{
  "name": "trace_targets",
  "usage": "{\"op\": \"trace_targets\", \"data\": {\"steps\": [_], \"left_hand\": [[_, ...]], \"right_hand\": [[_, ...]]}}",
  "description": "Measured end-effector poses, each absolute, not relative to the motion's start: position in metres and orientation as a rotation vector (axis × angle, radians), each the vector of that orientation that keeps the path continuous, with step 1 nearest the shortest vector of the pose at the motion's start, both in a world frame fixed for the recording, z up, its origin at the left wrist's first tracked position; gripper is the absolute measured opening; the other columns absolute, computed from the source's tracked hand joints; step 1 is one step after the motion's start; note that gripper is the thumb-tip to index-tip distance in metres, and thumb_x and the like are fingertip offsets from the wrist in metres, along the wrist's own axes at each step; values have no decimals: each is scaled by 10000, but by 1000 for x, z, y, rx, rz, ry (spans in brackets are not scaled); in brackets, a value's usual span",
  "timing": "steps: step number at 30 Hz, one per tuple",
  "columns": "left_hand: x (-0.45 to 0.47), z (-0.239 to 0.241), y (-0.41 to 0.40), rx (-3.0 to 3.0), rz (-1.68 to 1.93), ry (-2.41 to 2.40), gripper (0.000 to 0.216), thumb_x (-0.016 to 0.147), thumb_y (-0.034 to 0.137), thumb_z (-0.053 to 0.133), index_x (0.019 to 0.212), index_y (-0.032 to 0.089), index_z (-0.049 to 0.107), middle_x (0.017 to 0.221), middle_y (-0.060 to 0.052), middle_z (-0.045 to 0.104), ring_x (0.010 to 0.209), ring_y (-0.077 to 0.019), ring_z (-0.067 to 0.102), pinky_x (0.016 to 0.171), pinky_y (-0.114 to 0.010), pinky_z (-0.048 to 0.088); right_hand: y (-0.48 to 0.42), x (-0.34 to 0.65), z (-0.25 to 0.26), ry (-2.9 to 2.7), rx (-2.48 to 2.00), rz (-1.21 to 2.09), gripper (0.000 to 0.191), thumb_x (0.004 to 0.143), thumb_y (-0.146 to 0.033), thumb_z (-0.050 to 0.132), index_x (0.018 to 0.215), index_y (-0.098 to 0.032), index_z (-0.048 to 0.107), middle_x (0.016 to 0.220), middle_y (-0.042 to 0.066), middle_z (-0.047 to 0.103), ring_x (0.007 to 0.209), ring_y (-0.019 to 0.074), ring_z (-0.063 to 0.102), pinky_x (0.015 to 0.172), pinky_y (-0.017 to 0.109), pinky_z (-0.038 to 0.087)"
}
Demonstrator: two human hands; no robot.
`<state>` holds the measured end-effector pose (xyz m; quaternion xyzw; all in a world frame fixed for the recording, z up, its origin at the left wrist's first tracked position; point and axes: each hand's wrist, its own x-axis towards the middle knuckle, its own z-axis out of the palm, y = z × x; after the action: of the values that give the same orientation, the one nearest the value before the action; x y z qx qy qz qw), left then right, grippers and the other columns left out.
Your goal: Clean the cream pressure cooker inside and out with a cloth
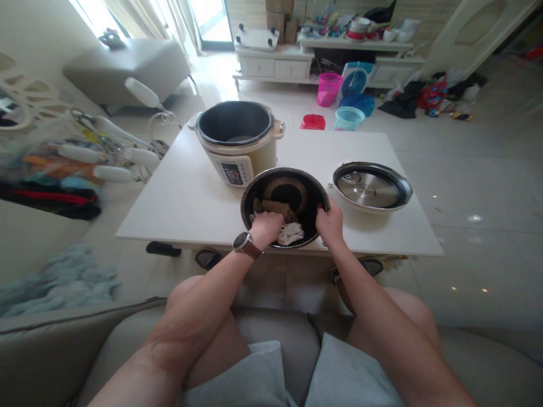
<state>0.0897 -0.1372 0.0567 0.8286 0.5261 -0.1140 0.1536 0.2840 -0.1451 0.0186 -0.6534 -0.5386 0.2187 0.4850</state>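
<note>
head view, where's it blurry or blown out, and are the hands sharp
Head view: the window is blown out; the clutter at the left edge smears; the table edges bow from the wide lens; glints dot the floor; the left hand on the cloth and right hand on the pot rim are sharp.

The one camera sits on the person's head, close above the near edge of the low white rectangular table [190,209], looking forward and down.

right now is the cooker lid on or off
Off. The lid lies on the table beside the cooker, whose top stands open.
</note>
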Motion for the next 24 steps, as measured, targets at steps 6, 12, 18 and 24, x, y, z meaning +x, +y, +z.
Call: {"op": "trace_targets", "data": {"steps": [6,12,18,24], "left_hand": [[99,47,-139,2292,-284,1384,381,959,147,560,1253,234,787,1231,-160,778,1183,-317,736,1000,-404,570],[112,40,-138,2122,84,1237,565,902,27,499,1383,225,719,1398,-103,729,1302,-228,677,1062,-281,520],[102,59,-131,2247,88,1473,504,960,99,508,1345,328,739,1304,-62,767,1232,-262,704,1039,-329,520],[92,83,-134,2368,338,1753,526,1032,165,433,1471,374,632,1492,-39,625,1248,-241,663,1013,-312,526]], "right_hand": [[-148,283,23,-1422,-1611,513,550,902,-229,489,1414,-291,681,1489,20,673,1425,276,601,1235,475,445],[-151,282,24,-1470,-1630,519,623,862,-201,502,1458,-297,656,1519,-7,646,1431,263,598,1232,438,454],[-147,285,23,-1403,-1643,530,584,850,-188,475,1379,-274,705,1349,44,759,1252,302,700,1121,464,527],[-142,288,17,-1294,-1686,512,412,911,-248,459,1206,-238,746,1177,95,798,1101,313,713,1043,474,542]]}}
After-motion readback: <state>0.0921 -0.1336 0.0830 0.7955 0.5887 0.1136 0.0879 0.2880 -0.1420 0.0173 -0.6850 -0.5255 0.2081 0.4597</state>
